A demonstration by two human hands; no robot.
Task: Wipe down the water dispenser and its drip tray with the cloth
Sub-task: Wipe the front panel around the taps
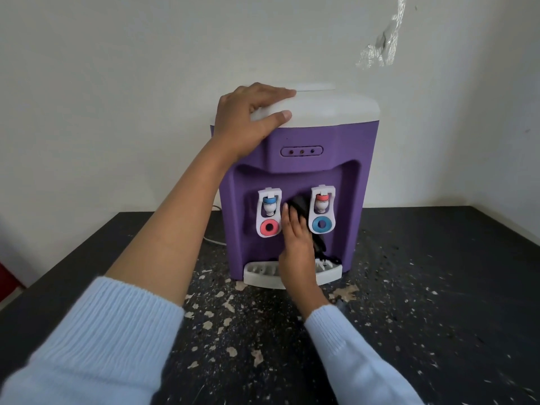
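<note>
Head view. Cloth: dark, mostly hidden behind right hand, in the water dispenser recess between two taps. Its tail hangs onto the drip tray, itself partly covered. White cable lies on chipped counter. Right grip apart, straight fingers pressing cloth. Left hand flat on lid corner, grip apart.

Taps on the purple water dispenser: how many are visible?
2. The blue-capped tap is left of the black cloth in the recess; the red-capped tap is right of it. None appears hidden.
</note>
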